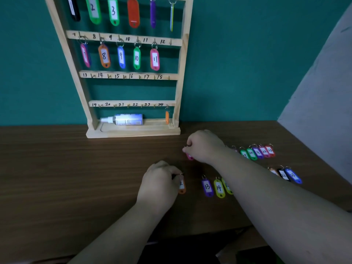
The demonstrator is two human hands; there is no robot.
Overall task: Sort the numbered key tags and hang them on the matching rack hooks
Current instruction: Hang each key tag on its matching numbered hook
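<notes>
A brown counter (57, 168) fills the lower half, with a teal wall (247, 63) behind it. The rack (181, 82) stands upright on the counter at 12 o'clock, against the wall, its bars numbered by hand. Its top row (113, 11) carries six tags, among them green 2 and 3. The second row (122, 57) carries 7 to 11 under matching numbers. A bottle (125, 119) lies on its side on the rack's base, and the hook-24 tag (167, 117), orange and seen edge-on, hangs at its 3 o'clock.

The forearms enter from 6 and 4 o'clock. The left hand (160, 185) sits low near the centre, its fingers (176, 173) clamped on the ring of an orange tag (182, 188) that lies on the counter. The right hand (204, 146), at the left's 1 o'clock, has its fingers (184, 149) pinched together on the ring of a pink tag (189, 156), which is mostly hidden beneath it.

Loose tags lie on the counter. Purple 13 (207, 187) and yellow 14 (219, 188) are side by side at the orange tag's 3 o'clock. A tight far row (258, 152) of green, purple and red tags sits at the right hand's 3 o'clock. A near trio (287, 175) of orange, black and blue lies at that row's 5 o'clock
</notes>
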